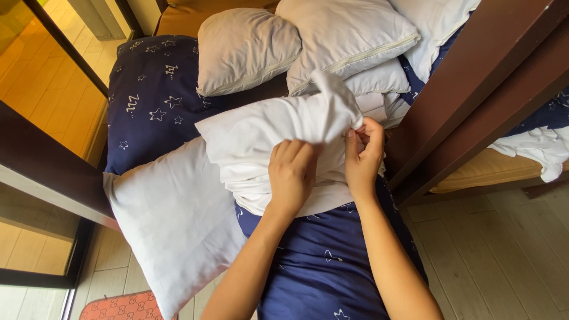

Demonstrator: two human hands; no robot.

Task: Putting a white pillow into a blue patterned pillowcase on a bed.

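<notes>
A white pillow in a loose white pillowcase (261, 133) lies across a navy star-patterned bedsheet (323, 261). My left hand (291, 175) presses flat on the white fabric with fingers curled into a fold. My right hand (363, 151) pinches a bunched edge of the same pillowcase, which rises in a twisted peak above my fingers. Both forearms reach in from the bottom of the view.
Two grey-white pillows (246, 50) (344, 35) lie beyond. Another white pillow (172, 219) hangs off the left bed edge. A navy star pillow (154, 98) sits at left. Dark wooden bed-frame beams (474, 95) cross at right. A patterned mat (121, 307) lies on the wooden floor.
</notes>
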